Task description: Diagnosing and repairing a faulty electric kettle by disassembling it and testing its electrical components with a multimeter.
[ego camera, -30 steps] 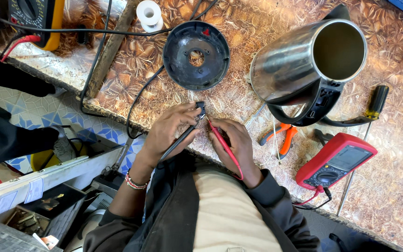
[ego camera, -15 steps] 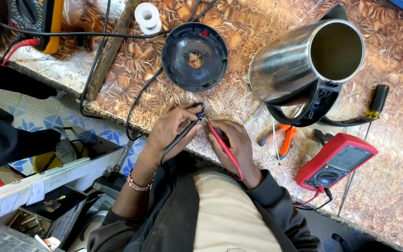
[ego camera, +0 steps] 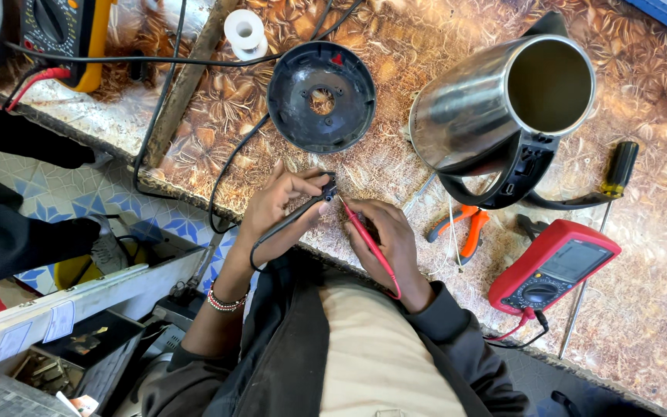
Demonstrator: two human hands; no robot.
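At the upper left of the frame a yellow-cased meter (ego camera: 67,31) is cut off by the top edge, its leads trailing out of sight. Right of it stands a small white spool (ego camera: 243,31), then the round black plastic kettle base (ego camera: 321,96) with a hole at its centre, its cord looping off the bench edge. Below it, at centre frame, my left hand (ego camera: 279,212) is closed on a black probe (ego camera: 295,218) and a small dark plug (ego camera: 328,187), which my fingers mostly cover. Just beside it my right hand (ego camera: 387,239) pinches the thin red probe (ego camera: 368,243), tip at the plug. Further right lies the shiny steel kettle (ego camera: 496,108) on its side, orange-handled pliers (ego camera: 465,228) half hidden beneath, then a red multimeter (ego camera: 553,266) and a black-handled screwdriver (ego camera: 615,174) on the glossy leaf-patterned bench (ego camera: 650,309).
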